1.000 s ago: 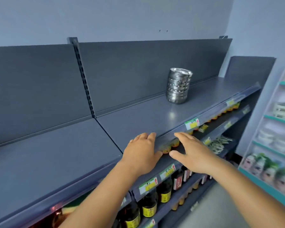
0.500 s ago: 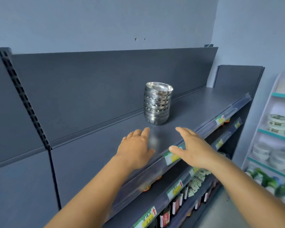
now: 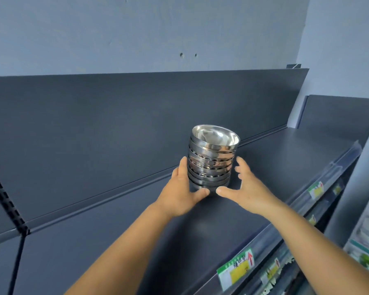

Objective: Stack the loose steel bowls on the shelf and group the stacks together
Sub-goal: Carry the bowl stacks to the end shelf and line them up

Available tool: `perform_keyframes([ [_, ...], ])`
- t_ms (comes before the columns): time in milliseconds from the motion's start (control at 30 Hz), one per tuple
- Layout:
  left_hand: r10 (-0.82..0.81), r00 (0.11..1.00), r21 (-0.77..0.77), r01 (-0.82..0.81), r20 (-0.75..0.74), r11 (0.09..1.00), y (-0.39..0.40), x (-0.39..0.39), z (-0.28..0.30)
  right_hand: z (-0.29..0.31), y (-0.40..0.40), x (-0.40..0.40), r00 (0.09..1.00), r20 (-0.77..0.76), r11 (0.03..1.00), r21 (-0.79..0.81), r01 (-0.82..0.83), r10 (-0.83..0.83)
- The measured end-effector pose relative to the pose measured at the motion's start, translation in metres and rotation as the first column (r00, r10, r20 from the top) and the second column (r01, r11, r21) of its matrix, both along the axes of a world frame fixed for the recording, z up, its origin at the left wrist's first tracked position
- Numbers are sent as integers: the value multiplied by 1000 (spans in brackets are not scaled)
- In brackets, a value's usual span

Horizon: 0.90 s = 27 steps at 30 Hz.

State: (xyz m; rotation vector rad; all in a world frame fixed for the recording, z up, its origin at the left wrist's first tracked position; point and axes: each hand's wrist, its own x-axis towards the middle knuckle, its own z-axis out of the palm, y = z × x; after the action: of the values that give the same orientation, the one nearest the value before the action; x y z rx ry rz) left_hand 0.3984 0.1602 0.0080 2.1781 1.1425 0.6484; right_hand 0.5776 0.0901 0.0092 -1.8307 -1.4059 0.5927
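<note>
Left hand (image 3: pixel 182 193) is what we meet first: it lies against the left side of the stack of steel bowls (image 3: pixel 212 159), fingers straight up along the wall and the thumb reaching under the front of the base. It touches the stack, but the fingers are not curled round it.

We see the stack standing upright on the top shelf (image 3: pixel 200 235), near the back panel (image 3: pixel 115 128), its long axis vertical and leaning slightly. The open mouth of the top bowl points up and a little toward us. The bowls are round, nested one in another, with thin rims making horizontal rings. Their steel is polished like a mirror and reflects the hands.

Our right hand (image 3: pixel 246 187) is just beside the right side of the stack, fingers loosely bent, thumb stretched toward the base; we cannot tell whether it touches.

The shelf is matt dark grey metal, smooth and flat. On its front edge sits a green and yellow price label (image 3: pixel 235 271).
</note>
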Motion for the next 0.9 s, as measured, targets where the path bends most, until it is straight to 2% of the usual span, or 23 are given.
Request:
perform_keyframes([
  [133,-27,972,-41,38,234,998,20,9,-6,-6,31,16,980,-160,992,67,-110,120],
  [233,-56,940,-58,80,335,995,21,16,-7,-11,46,23,952,-227,978,81,-191,205],
  [600,124,903,-119,-81,411,990,12,24,-11,-14,70,37,875,-261,911,176,-373,408],
  [900,313,854,-83,-307,416,948,-28,-32,-7,-4,67,-16,739,-256,781,251,-571,623],
])
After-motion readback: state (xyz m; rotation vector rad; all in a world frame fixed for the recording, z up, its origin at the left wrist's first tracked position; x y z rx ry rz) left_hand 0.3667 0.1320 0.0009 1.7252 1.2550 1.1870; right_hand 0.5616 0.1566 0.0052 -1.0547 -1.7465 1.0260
